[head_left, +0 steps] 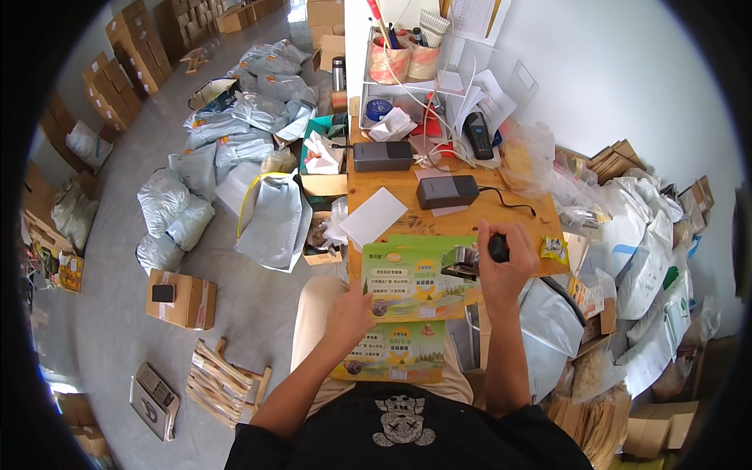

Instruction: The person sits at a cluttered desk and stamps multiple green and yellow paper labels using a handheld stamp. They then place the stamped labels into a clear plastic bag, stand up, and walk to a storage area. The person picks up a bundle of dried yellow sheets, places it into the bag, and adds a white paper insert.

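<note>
My right hand (pixel 505 262) is closed round a hand stamp, whose black knob shows at the fingers and whose metal frame (pixel 460 263) rests over the right part of a green printed packaging bag (pixel 407 276). This flat bag lies at the near edge of the wooden table, with others partly under it. At its lower left edge my left hand (pixel 349 315) grips the bag, the fingertips partly hidden. Another green printed bag (pixel 395 364) of the same look lies lower down, over my lap.
A white paper sheet (pixel 374 218) lies on the wooden table (pixel 540 215). Beyond are two dark grey power-brick-like boxes (pixel 382 156) (pixel 448 191), a black handheld terminal (pixel 477 135) and a pen rack. Grey parcels (pixel 258 110) cover the left floor; bulging plastic bags (pixel 650 243) stand right.
</note>
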The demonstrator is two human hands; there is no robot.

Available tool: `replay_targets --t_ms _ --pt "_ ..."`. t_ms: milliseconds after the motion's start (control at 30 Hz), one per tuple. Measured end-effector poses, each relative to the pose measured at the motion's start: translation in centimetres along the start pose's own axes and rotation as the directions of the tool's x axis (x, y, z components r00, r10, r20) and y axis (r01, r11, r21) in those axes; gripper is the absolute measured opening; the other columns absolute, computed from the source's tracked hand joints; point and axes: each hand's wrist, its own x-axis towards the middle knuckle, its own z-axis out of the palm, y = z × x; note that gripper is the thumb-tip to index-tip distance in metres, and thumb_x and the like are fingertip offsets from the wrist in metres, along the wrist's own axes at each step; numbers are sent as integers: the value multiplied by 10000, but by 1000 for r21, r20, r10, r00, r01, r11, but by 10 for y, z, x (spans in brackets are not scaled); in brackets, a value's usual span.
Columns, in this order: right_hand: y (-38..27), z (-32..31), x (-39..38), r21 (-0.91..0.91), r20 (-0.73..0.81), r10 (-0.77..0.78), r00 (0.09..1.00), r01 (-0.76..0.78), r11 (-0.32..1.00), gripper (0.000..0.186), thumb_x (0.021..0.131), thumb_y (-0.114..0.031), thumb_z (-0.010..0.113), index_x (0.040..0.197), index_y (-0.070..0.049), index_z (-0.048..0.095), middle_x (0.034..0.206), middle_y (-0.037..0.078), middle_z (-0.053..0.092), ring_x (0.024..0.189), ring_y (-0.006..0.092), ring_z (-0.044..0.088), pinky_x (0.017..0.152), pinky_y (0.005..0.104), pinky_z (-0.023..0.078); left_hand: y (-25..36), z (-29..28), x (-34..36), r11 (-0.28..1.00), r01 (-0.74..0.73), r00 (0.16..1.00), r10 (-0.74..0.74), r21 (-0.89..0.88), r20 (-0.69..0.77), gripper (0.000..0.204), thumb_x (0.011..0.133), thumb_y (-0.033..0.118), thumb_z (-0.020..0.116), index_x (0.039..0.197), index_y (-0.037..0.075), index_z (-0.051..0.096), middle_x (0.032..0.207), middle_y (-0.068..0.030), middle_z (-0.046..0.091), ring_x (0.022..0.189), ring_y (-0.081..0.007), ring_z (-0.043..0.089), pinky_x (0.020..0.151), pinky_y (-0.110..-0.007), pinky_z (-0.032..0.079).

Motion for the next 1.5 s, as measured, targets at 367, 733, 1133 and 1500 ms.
replay_targets --t_ms 367,733,1133,1500 --pt "2 20 -5 27 32 -67 997 66 997 155 703 -24 719 691 -44 566 628 84 538 566 272 510 522 357 382 -35 -35 -74 878 363 915 -273 -312 298 128 903 92 481 952 -19 441 701 -241 592 539 -351 595 535 -421 478" --pt "-7 86 -31 158 170 -209 963 183 970 157 715 -38 722 714 -42 565 644 76 541 585 272 520 549 354 387 -30 -70 -52 846 45 933 -226 532 280 365 751 383 675 673 34 603 700 -183 627 644 -344 622 580 -430 485" --pt "0 106 -54 159 225 -159 961 125 979 180 719 -38 704 714 -50 524 661 71 505 575 274 484 550 366 372 -36 0 10 880 313 945 -250 -358 212 365 839 282 641 765 -75 636 580 -92 599 428 -137 560 394 -258 442" --pt "-34 32 19 105 -32 -142 989 145 984 160 720 -9 708 718 -41 552 640 81 521 561 276 502 512 350 381 -37 10 7 791 271 962 -206 -549 179 182 853 112 609 763 -46 607 613 -64 615 466 -85 538 380 -222 438"
